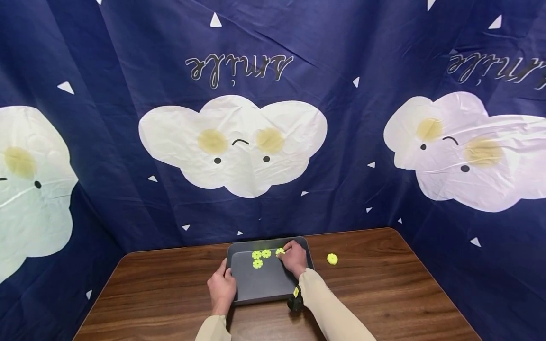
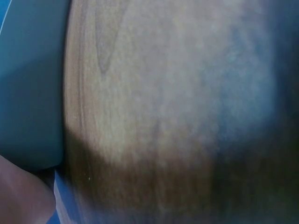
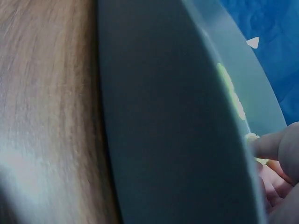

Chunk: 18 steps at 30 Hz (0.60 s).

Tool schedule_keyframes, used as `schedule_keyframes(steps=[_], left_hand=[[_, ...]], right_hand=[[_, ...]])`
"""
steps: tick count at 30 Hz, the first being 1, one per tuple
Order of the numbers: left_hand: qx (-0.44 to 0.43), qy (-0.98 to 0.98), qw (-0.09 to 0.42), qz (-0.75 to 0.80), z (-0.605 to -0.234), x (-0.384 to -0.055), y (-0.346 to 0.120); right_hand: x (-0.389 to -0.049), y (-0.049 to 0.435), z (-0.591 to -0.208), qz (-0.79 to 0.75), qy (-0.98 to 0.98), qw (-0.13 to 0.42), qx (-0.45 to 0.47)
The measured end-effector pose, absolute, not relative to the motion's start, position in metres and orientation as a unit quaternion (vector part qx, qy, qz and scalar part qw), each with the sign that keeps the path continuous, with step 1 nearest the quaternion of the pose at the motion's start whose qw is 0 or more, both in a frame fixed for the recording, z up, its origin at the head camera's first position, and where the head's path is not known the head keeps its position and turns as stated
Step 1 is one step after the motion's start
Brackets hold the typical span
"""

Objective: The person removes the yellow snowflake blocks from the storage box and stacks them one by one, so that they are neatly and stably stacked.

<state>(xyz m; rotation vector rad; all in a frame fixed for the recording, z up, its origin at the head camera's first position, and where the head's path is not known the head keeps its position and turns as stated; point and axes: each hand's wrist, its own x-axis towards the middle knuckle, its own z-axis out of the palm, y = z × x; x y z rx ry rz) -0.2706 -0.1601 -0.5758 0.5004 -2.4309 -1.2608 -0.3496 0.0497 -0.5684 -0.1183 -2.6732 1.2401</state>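
A dark grey tray (image 1: 264, 284) sits on the wooden table. My left hand (image 1: 222, 288) holds the tray by its left side, the thumb at the rim. In the left wrist view, a fingertip (image 2: 23, 196) shows right at the tray's outer wall (image 2: 30, 93). Over the tray's far right part, my right hand (image 1: 295, 258) pinches a yellow-green flower-shaped disc (image 1: 279, 252) between thumb and fingers. Several like discs (image 1: 257, 255) lie close together near the tray's far edge. From the right wrist, the tray wall (image 3: 173, 116) hides most of the inside, and the pinched disc (image 3: 252, 137) shows partly.
Another yellow-green flower-shaped disc or small stack (image 1: 332, 259) lies on the table (image 1: 375, 284), right of the tray. A black wrist camera (image 1: 294, 303) is strapped to the right wrist. A blue curtain (image 1: 239, 213) with cloud prints hangs behind the table and at both sides.
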Motion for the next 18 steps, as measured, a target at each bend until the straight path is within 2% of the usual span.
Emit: schedule_keyframes(steps=[11,18], left_hand=[[0.169,-0.859,0.205,-0.437,-0.577,-0.265,-0.157],[0.166,-0.855,0.22,-0.439,-0.576,-0.265,-0.156]], right_hand=[[-0.348,0.07,-0.554,0.493,-0.869,0.042,-0.011],[-0.349,0.087,-0.529,0.553,-0.832,0.036,-0.006]])
